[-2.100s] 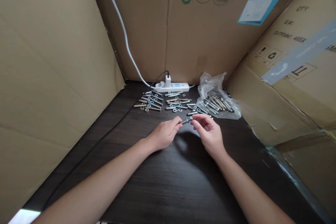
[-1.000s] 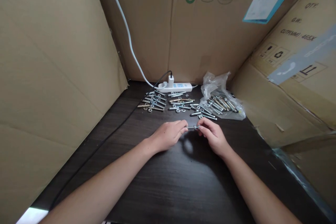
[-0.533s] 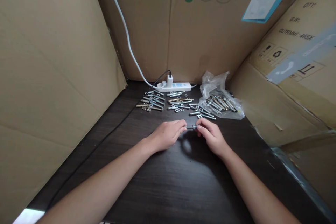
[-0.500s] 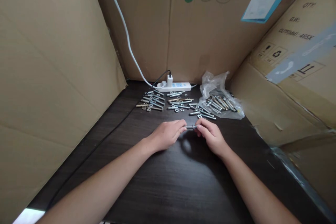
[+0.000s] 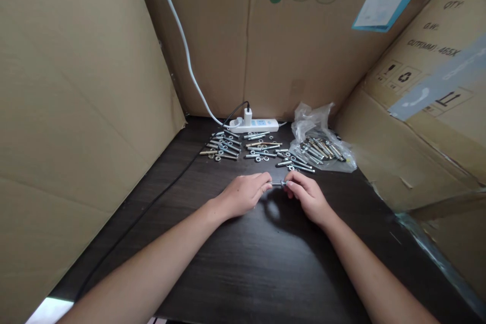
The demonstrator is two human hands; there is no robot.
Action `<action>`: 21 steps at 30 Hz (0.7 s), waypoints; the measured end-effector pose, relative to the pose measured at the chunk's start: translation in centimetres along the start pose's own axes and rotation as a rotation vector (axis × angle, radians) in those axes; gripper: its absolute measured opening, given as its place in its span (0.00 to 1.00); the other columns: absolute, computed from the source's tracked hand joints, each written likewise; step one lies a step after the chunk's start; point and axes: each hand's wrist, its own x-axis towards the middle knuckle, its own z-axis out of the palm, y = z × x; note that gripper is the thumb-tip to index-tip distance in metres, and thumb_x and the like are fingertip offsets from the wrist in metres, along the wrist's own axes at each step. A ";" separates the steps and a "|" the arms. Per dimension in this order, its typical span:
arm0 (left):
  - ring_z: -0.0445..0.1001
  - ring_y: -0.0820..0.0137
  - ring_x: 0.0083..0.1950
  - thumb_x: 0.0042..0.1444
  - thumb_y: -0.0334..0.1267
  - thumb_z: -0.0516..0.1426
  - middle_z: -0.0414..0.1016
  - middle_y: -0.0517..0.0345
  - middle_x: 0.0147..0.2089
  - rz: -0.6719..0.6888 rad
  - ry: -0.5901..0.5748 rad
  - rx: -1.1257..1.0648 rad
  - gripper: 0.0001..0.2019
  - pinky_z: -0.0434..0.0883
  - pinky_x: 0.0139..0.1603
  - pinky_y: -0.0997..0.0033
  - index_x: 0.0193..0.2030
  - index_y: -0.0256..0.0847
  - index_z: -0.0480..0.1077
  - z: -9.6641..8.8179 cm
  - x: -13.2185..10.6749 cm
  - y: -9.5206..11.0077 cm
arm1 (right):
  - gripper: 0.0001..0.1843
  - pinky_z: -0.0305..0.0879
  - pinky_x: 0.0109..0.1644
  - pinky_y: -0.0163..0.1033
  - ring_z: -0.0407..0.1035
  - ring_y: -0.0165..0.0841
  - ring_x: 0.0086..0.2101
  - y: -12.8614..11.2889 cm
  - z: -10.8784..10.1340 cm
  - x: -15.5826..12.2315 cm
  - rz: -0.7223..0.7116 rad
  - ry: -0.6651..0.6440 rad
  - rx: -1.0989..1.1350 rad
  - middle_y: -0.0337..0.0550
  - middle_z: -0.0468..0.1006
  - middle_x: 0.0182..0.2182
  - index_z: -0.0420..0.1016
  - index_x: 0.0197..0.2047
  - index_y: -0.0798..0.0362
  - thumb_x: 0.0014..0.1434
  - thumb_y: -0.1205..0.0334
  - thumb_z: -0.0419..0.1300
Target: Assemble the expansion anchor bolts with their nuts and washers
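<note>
A short silver bolt is held level just above the dark wooden table. My left hand pinches its left end with closed fingers. My right hand grips the right end, fingers curled round it. Beyond the hands lie loose bolts, nuts and washers in rows. A clear plastic bag with more bolts sits to their right.
A white power strip with a plugged charger lies at the back, its white cable running up the wall and a black cable trailing left. Tall cardboard boxes wall in the table on the left, back and right.
Both hands have lowered slightly and drawn closer together on the bolt since two seconds ago. In the last second they have stayed nearly still.
</note>
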 end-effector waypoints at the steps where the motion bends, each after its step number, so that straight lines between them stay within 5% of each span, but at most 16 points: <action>1: 0.69 0.70 0.38 0.66 0.40 0.43 0.70 0.60 0.38 0.003 -0.002 0.000 0.10 0.63 0.38 0.73 0.41 0.43 0.62 0.0 0.0 0.0 | 0.18 0.55 0.28 0.35 0.59 0.29 0.22 0.0 0.1 0.0 0.012 -0.005 0.004 0.36 0.65 0.19 0.64 0.25 0.52 0.61 0.50 0.50; 5: 0.70 0.70 0.39 0.66 0.40 0.42 0.71 0.60 0.38 0.007 -0.008 -0.010 0.10 0.63 0.40 0.73 0.41 0.43 0.63 0.0 0.0 0.0 | 0.29 0.55 0.29 0.37 0.57 0.29 0.21 0.2 0.5 0.0 0.080 0.001 -0.003 0.38 0.62 0.16 0.60 0.17 0.52 0.64 0.47 0.44; 12: 0.69 0.70 0.39 0.65 0.40 0.43 0.71 0.60 0.38 -0.006 -0.011 -0.008 0.10 0.63 0.39 0.73 0.41 0.43 0.63 0.0 -0.1 0.0 | 0.18 0.56 0.27 0.35 0.60 0.29 0.22 -0.2 0.2 0.0 0.019 -0.005 0.000 0.36 0.66 0.20 0.66 0.26 0.52 0.61 0.49 0.51; 18: 0.70 0.70 0.39 0.66 0.41 0.43 0.71 0.60 0.39 0.009 -0.007 -0.007 0.10 0.63 0.39 0.73 0.42 0.44 0.62 0.0 0.0 0.0 | 0.31 0.56 0.28 0.36 0.57 0.29 0.19 0.4 0.8 0.0 0.120 -0.047 0.062 0.37 0.61 0.13 0.58 0.15 0.52 0.64 0.44 0.43; 21: 0.70 0.70 0.39 0.66 0.41 0.43 0.71 0.60 0.38 0.006 -0.002 0.002 0.09 0.63 0.38 0.73 0.41 0.44 0.62 0.0 0.0 0.0 | 0.31 0.56 0.28 0.36 0.59 0.29 0.20 0.4 0.7 0.0 0.133 -0.029 0.034 0.38 0.64 0.16 0.64 0.18 0.53 0.64 0.44 0.41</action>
